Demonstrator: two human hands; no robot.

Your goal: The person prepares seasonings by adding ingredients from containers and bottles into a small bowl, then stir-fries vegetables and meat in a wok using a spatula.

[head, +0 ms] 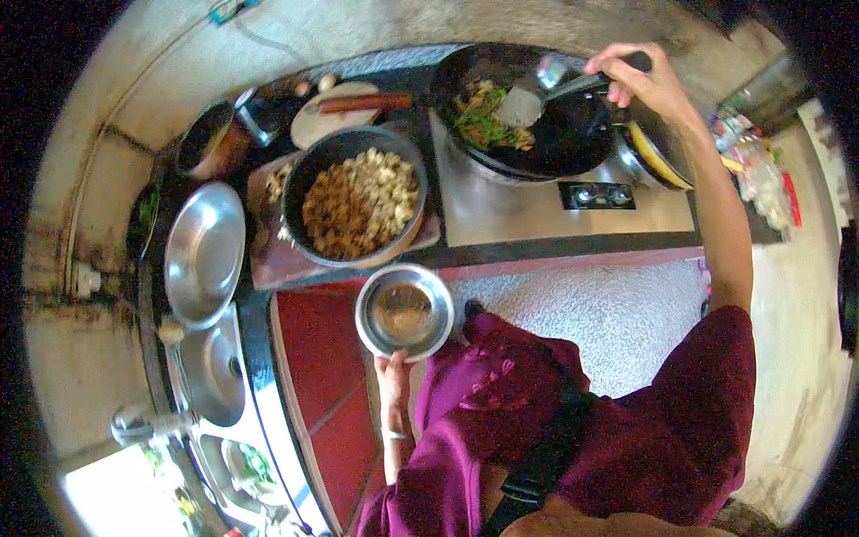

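Note:
My right hand (634, 77) grips the dark handle of a metal spatula (522, 107). The spatula's blade is inside a black wok (570, 148), against cooked food with chopped green herbs (493, 121) on the wok's left side. Lower down, my left hand (394, 368) holds a round stainless steel bowl (443, 315) by its near rim. A little brownish liquid (402, 312) shows in the bowl, which is in front of the counter edge. Just beyond it stands a large dark pot (290, 208) filled with brown pieces and pale, cube-like pieces.
Under the wok is a steel gas stove (496, 208) with control knobs (597, 194). A round board (315, 127) bears a reddish-brown bar. At left are a steel basin (205, 258) and a sink (211, 376). Plastic bags (762, 181) lie at right.

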